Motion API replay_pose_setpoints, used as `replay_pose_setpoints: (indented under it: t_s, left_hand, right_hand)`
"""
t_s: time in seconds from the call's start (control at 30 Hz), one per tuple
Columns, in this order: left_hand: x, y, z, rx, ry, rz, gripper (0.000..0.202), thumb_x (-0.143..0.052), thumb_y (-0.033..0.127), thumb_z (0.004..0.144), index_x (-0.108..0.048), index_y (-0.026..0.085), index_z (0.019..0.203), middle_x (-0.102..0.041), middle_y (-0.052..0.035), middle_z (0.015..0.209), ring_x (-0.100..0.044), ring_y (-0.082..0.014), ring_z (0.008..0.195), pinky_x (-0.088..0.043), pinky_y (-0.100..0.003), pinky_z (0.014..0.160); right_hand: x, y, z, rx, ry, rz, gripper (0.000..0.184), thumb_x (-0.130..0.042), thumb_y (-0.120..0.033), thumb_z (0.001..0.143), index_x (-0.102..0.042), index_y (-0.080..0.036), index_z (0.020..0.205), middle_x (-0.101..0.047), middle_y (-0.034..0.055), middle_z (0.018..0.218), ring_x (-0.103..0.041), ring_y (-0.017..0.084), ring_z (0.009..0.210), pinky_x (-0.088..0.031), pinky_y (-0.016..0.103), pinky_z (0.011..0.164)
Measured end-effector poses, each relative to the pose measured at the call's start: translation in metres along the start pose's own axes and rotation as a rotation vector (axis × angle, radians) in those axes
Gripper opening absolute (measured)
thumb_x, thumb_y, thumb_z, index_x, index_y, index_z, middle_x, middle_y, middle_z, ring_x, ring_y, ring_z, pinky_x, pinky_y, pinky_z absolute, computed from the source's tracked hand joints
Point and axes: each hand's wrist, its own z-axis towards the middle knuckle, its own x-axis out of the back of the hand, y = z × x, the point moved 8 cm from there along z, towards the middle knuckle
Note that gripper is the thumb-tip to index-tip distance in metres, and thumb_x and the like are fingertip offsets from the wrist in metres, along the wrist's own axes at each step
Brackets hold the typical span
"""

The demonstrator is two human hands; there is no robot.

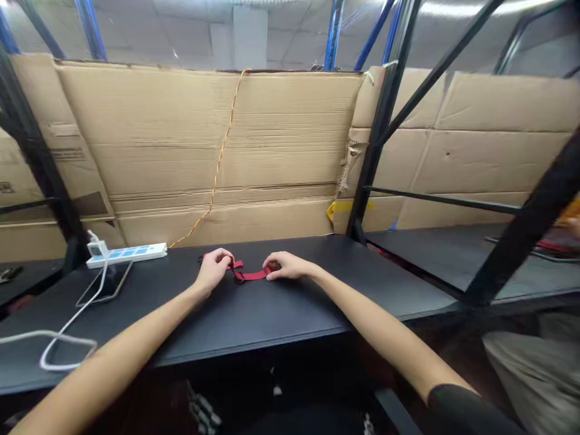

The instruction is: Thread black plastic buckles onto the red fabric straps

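A red strap with a black ring or buckle lies low over the black tabletop, between my two hands. My left hand is closed on the strap's left part, close to the black buckle. At the strap's right end, my right hand pinches the red webbing between thumb and fingers. Another short red piece shows just behind the buckle, and a dark bit sticks out left of my left hand. My fingers cover parts of the strap.
At the left stand a white power strip with a plugged-in charger, a phone-like device and a white cable. A cardboard wall closes off the back, with a red-yellow cord hanging down it. Black metal posts flank the bench.
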Motion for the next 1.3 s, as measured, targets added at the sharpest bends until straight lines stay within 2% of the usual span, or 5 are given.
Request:
replay_pose_setpoints:
  t_s: [0.27,0.53,0.9,1.13,1.3]
  left_hand:
    - [-0.028,0.007,-0.015,-0.01,-0.258,-0.043,0.032,-0.07,0.037,0.07,-0.072,0.013,0.09,-0.074,-0.0095,0.088,-0.068,-0.0225,0.08,-0.053,-0.033,0.076]
    - [-0.032,0.013,-0.021,0.011,-0.252,-0.004,0.027,-0.072,0.035,0.068,-0.072,0.012,0.082,-0.073,-0.0084,0.076,-0.067,-0.0204,0.07,-0.052,-0.029,0.065]
    - [-0.038,0.02,-0.026,-0.044,-0.304,0.084,0.017,-0.067,0.029,0.069,-0.072,0.013,0.07,-0.07,-0.0047,0.066,-0.061,-0.0152,0.059,-0.045,-0.024,0.056]
    - [-0.044,0.017,-0.027,-0.018,-0.379,0.009,0.021,-0.066,0.034,0.072,-0.071,0.013,0.073,-0.067,-0.0037,0.066,-0.059,-0.014,0.058,-0.045,-0.023,0.055]
    - [-0.04,0.014,-0.024,-0.056,-0.327,0.034,0.022,-0.068,0.035,0.071,-0.071,0.013,0.075,-0.068,-0.0048,0.068,-0.06,-0.0152,0.061,-0.046,-0.025,0.058]
  right_hand:
    - [-0.002,-0.031,0.003,0.137,0.191,0.133,0.042,-0.075,-0.042,0.067,-0.068,-0.017,0.101,-0.064,0.0021,0.083,-0.054,0.014,0.072,-0.043,0.026,0.067]
    - [-0.003,-0.06,-0.005,0.271,0.305,0.063,0.045,-0.077,-0.047,0.066,-0.071,-0.016,0.097,-0.068,0.0033,0.08,-0.058,0.016,0.071,-0.044,0.027,0.07]
    - [-0.015,-0.068,-0.006,0.399,0.283,-0.101,0.04,-0.075,-0.046,0.069,-0.071,-0.017,0.096,-0.068,0.0033,0.08,-0.06,0.016,0.07,-0.044,0.025,0.068]
    - [-0.016,-0.071,-0.007,0.428,0.277,-0.135,0.038,-0.074,-0.048,0.07,-0.07,-0.017,0.091,-0.066,0.0027,0.076,-0.058,0.015,0.068,-0.044,0.025,0.066]
    - [-0.014,-0.069,-0.006,0.36,0.303,-0.065,0.04,-0.076,-0.048,0.067,-0.071,-0.018,0.093,-0.066,0.0022,0.074,-0.057,0.015,0.066,-0.044,0.027,0.067]
